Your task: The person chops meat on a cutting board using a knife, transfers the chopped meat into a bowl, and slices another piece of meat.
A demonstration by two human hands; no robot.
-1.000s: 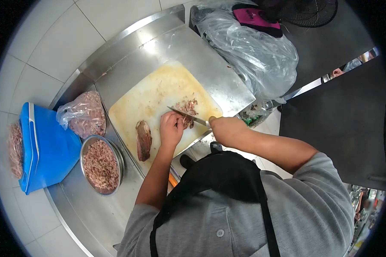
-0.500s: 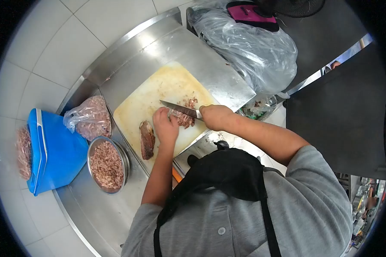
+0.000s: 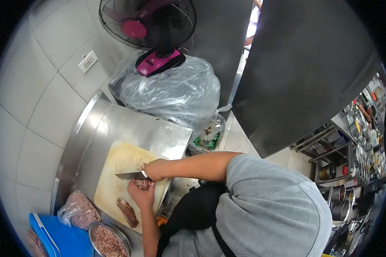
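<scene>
Cutting chopped meat (image 3: 143, 185), approx. 3 o'clock on board (image 3: 120, 154): R hand (image 3: 157, 169) fingers clamped on knife (image 3: 131, 175); L hand (image 3: 142, 197) at meat, can't tell if gripping. Best tuck L fingertips back from blade, use short strokes. Meat chunk (image 3: 127, 212) at 6 o'clock.

Fairly bright, even light reaches the wall tiles (image 3: 40, 100). Glare whitens the steel bench (image 3: 152, 132) near its back edge, and highlights streak the clear plastic bag (image 3: 171, 92). The gap (image 3: 252, 25) beside the dark panel (image 3: 304, 68) is blown out. The knife (image 3: 131, 176) looks slightly soft. Fisheye distortion bends the tile lines; black vignetting swallows the corners.
</scene>
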